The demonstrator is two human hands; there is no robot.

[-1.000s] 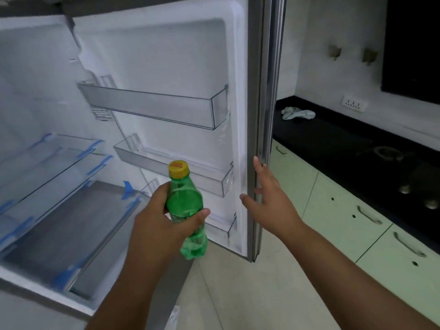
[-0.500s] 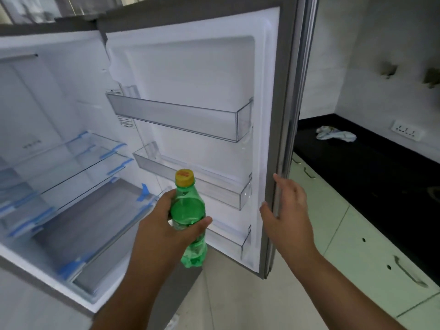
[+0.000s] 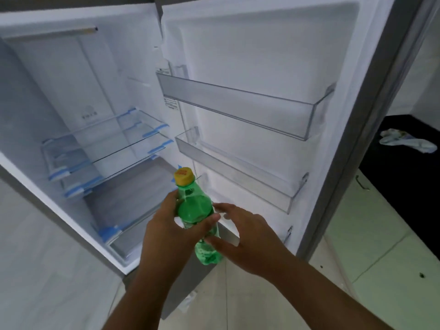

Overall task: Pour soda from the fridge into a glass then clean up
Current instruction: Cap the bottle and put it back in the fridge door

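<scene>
Green soda bottle upright, yellow cap up, gripped mid-body in left hand before open fridge door; right hand open, fingers spread, just right of bottle's lower half

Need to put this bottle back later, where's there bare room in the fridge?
All three door bins look bare, as do the glass shelves with blue trim. Only the spot before the lowest bin is crowded: left hand, right hand and green bottle.
</scene>
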